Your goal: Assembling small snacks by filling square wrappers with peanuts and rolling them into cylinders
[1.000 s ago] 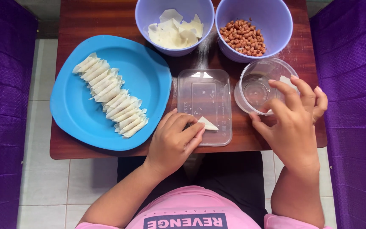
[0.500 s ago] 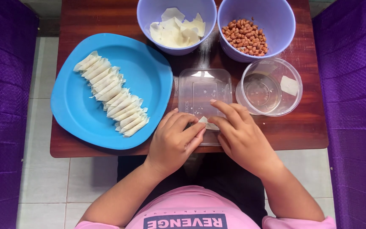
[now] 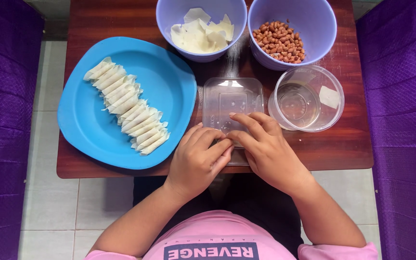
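At the near edge of the small wooden table (image 3: 97, 21), the left hand (image 3: 196, 161) and the right hand (image 3: 266, 149) meet over the clear square plastic lid (image 3: 232, 98), fingertips curled in and touching each other above its near half. Whatever they pinch between them is hidden by the fingers, so I cannot tell what either hand grips, only that both are closed down with fingers bent. The lid lies flat on the table, just right of the blue plate (image 3: 169, 82), which carries a slanting row of folded pastry rolls (image 3: 126, 110) laid side by side. Beyond the lid stand two lilac bowls: the left bowl (image 3: 169, 19) holds loose pale wrapper pieces (image 3: 198, 33), the right bowl (image 3: 318, 24) holds peanuts (image 3: 278, 41). A round clear container (image 3: 335, 108) sits just right of the lid, near the right hand, with one small wrapper scrap (image 3: 329, 96) against its inner wall. Purple chairs (image 3: 400, 120) flank the table on both sides.
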